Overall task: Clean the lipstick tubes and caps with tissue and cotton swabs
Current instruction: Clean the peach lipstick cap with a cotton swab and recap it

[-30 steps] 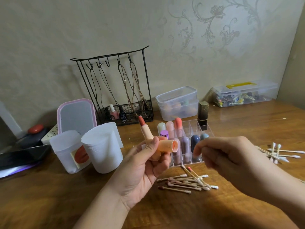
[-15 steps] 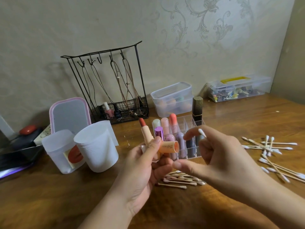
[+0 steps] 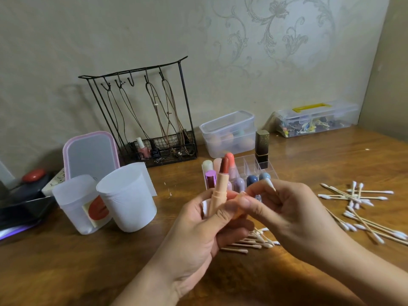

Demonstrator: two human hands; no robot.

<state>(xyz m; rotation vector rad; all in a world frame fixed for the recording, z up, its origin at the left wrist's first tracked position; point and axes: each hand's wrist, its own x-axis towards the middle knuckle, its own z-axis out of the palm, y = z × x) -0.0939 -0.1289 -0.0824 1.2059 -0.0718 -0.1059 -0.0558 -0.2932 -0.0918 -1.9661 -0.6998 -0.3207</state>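
Right now the left hand [image 3: 205,230] grips a peach lipstick tube [image 3: 217,193], its fingers curled round the lower barrel so the tube stands nearly upright with the dark red stick exposed at the top. Between the two hands sits the matching peach cap [image 3: 239,208], mostly hidden by fingers; which hand holds it I cannot tell. The right hand [image 3: 287,215] pinches a cotton swab [image 3: 269,184], whose white tip pokes up above the fingers, just beside the tube.

Behind the hands on the wooden table [image 3: 320,155] stands a clear organizer [image 3: 249,168] holding several capped lipsticks in pale, lilac and blue shades, with a black and gold lipstick [image 3: 262,146] upright at its back. Used swabs [image 3: 249,241] lie under the hands, and a loose scatter of clean swabs [image 3: 362,208] lies well to the right. Two white cups [image 3: 127,199] stand to the left, in front of a pink-rimmed mirror [image 3: 90,155] and a black wire rack [image 3: 150,120].
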